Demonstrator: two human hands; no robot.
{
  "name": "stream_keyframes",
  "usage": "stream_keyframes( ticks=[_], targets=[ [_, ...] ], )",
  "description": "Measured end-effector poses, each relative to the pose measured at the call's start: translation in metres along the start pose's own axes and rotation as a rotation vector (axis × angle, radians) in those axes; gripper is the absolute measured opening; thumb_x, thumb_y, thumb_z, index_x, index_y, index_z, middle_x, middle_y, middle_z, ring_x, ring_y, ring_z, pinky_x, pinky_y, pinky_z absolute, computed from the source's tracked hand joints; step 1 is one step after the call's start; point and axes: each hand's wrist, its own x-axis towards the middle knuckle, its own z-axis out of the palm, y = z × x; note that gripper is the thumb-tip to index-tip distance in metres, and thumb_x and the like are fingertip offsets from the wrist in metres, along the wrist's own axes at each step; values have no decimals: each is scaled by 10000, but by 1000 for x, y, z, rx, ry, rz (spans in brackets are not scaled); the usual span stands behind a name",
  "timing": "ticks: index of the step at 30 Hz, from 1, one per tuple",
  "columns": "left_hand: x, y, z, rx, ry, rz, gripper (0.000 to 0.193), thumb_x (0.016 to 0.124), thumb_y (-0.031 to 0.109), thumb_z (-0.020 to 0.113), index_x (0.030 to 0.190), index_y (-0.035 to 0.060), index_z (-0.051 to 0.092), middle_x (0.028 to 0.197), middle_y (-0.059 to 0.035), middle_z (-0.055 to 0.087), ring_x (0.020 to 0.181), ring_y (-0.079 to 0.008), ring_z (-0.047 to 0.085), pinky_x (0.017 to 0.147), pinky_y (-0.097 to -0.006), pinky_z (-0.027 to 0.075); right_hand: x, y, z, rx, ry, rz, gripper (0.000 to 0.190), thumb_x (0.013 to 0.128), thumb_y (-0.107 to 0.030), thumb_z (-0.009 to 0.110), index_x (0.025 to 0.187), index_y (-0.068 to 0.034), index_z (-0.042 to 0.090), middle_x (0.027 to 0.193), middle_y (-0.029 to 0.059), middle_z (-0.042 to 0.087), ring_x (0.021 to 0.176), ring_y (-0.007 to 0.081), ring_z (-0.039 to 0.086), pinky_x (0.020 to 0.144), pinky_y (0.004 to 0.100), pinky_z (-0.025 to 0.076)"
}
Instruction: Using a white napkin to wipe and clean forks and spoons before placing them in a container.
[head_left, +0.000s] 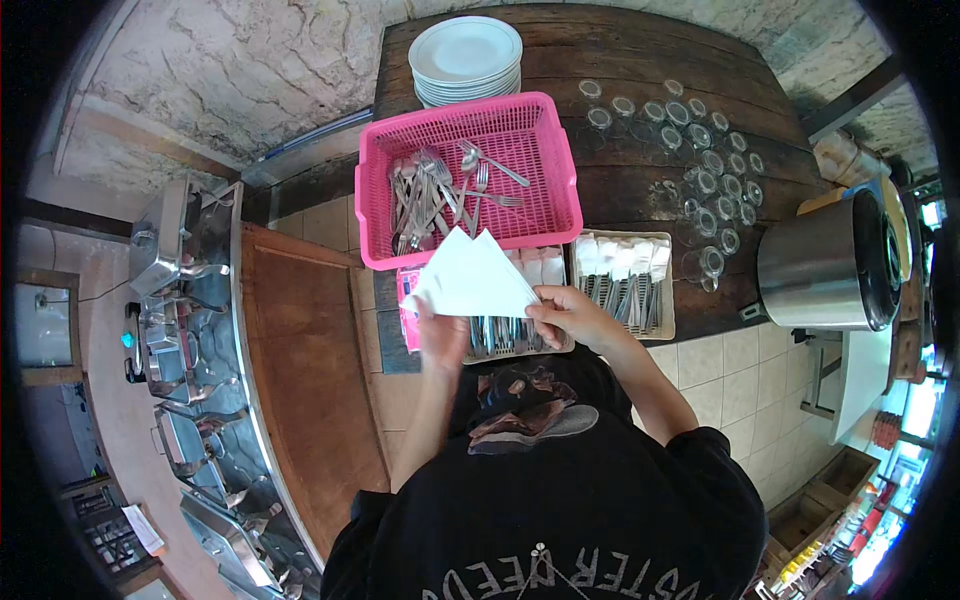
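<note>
Between my two hands is a white paper napkin (476, 277), folded into pointed corners. My left hand (441, 334) grips its lower left edge, and my right hand (562, 311) pinches its right corner. Beneath the napkin, partly hidden, stands a tray of cutlery (517, 346) with wrapped bundles. A pink plastic basket (468, 182) with loose forks and spoons (435, 191) lies just beyond my hands. Right of my right hand, a cream basket (667, 300) holds cutlery with its upper ends wrapped in white napkins (622, 256).
A stack of white plates (466, 52) stands behind the pink basket. Several upturned glasses (705, 180) cover the right of the dark wooden table (547, 45). A large steel pot (814, 259) is at the far right. Steel chafing dishes (202, 450) line the counter on the left.
</note>
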Motion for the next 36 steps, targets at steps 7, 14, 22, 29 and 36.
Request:
stream_keyframes(
  ticks=[7,14,22,29,36],
  targets=[
    [-5,-30,31,148,-194,-370,418,881,303,318,1200,33,305,1172,-174,416,1051,-235,456,858,-318,428,12,-11,-1,-64,-16,45,179,837,-173,470,735,-27,460,463,-12,432,348,68,403,357,195,324],
    [2,-8,35,308,-31,-57,371,878,281,355,1149,28,363,1068,-105,502,963,-211,516,799,-329,451,46,-11,-28,-148,-80,2,196,836,-191,470,710,-40,474,500,-3,470,422,76,465,402,202,358],
    [19,15,29,461,183,299,332,834,294,470,1001,8,477,912,-76,558,790,-164,571,721,-299,482,196,19,-52,120,346,105,190,807,-238,502,794,-48,510,621,12,520,531,104,517,491,239,435],
    [35,23,25,550,249,366,188,788,115,551,900,-32,521,840,-63,561,753,-124,557,718,-264,484,281,66,-60,-399,708,377,205,697,-216,623,767,-29,574,616,42,568,491,152,518,442,287,415],
    [54,31,22,444,377,406,241,783,80,549,968,-57,476,922,-104,538,809,-156,555,741,-276,485,248,51,-43,260,534,225,97,741,-132,580,746,-39,553,559,17,502,416,77,424,345,211,268]
  ],
)
